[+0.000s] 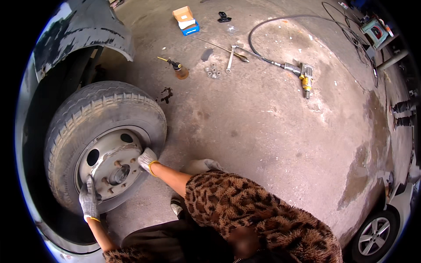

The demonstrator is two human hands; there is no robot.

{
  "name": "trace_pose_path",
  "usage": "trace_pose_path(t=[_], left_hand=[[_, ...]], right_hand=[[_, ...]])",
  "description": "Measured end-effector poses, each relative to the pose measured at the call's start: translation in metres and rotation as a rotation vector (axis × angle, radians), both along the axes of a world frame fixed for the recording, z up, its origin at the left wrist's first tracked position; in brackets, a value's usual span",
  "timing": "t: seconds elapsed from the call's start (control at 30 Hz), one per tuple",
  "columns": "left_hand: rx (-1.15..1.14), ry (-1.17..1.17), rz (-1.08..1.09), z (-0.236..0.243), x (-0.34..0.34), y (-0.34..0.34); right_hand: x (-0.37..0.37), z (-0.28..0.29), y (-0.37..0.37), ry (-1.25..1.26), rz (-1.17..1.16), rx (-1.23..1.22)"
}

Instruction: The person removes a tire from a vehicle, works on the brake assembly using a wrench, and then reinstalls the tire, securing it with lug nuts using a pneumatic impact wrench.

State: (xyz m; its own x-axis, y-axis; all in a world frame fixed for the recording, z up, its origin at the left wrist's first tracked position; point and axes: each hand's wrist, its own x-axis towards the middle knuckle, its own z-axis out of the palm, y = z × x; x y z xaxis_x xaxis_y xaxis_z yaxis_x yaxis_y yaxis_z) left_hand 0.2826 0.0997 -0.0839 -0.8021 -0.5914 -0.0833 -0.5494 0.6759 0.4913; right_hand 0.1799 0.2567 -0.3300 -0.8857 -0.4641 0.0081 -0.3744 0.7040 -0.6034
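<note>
A large wheel (105,151) with a worn tyre stands in the wheel arch of a vehicle at the left. Its steel rim has round holes, and several studs (117,164) stick out around the hub (119,174). Both my hands wear pale knit gloves with yellow cuffs. My left hand (89,201) grips the near left edge of the rim, its fingers pointing up. On the right side of the rim, my right hand (148,161) is closed on the edge. Some fingertips are hidden against the metal.
Nuts (213,71), a wrench (230,60), a long bar (239,56) and an oil bottle (180,71) lie or stand beyond the wheel. Further right is an impact wrench (305,79) on a hose (263,26). An open box (186,22) sits at the back; another car's wheel (374,236) shows lower right.
</note>
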Motion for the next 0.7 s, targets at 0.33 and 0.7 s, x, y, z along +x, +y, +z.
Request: trace_pose_path(t=[0.33,0.7], left_hand=[[0.11,-0.1,0.107,-0.014,-0.001,-0.032],[0.268,-0.066,0.206,-0.001,0.002,-0.021]], right_hand=[[-0.059,0.021,0.296,-0.421,-0.771,-0.863],[-0.097,0.016,0.701,0.085,-1.386,0.262]])
